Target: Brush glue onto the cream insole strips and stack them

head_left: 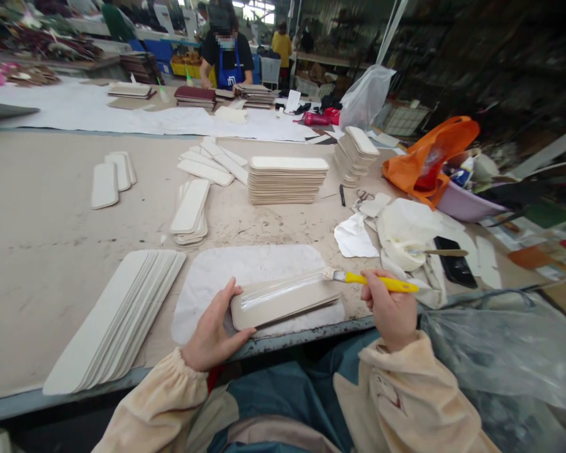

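Note:
My left hand point(213, 332) grips the near left end of a beige oblong board piece point(283, 302) that lies on a whitish mat point(226, 272) at the table's front edge. A wet glossy stripe runs along the piece's top. My right hand point(390, 307) is closed round the yellow handle of a small brush point(368, 279), whose bristles rest at the piece's right end.
A fanned row of the same pieces point(117, 314) lies to the left, with more stacks point(287, 179) further back. To the right are crumpled white rags point(405, 233), a phone point(454, 261), an orange bag point(429, 157) and a purple basin point(466, 204). A person in a blue apron point(227, 60) works at the far table.

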Tool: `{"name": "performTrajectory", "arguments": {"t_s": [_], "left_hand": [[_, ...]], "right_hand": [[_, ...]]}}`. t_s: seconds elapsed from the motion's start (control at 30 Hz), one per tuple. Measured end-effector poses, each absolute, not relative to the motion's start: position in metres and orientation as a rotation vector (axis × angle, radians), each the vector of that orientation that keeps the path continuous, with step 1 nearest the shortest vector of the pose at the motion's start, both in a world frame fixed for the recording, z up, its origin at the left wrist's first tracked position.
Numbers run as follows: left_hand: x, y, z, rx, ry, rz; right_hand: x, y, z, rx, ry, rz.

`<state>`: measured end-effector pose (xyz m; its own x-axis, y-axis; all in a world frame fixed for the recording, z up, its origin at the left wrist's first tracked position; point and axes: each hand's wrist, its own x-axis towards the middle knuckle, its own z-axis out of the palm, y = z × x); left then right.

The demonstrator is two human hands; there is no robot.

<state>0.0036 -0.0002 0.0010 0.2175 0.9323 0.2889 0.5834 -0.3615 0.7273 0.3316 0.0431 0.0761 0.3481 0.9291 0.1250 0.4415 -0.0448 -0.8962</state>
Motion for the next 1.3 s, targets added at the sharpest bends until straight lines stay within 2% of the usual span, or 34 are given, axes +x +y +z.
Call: {"name": "performTrajectory", "arguments": {"t_s": [0.2,0.4,0.73,1.3], "left_hand": [[0.005,0.000,0.004,2.020,1.337,1.033],[0.005,0.000,0.006,2.009,1.332,1.028],[0.003,0.000,0.006,2.064,1.367,0.980],[0.003,0.001,0.003,2.103,1.459,0.922]], "right_hand": [[0.266,0.024,0.070,-1.311,-1.029,1.266],[0.219,0.016,0.064,-1.310,-1.243,1.458],[0.248,0.022,0.067,-1.449,-1.436,1.251],[0.351,0.039,0.075,-1.764,-1.471,0.614]]}}
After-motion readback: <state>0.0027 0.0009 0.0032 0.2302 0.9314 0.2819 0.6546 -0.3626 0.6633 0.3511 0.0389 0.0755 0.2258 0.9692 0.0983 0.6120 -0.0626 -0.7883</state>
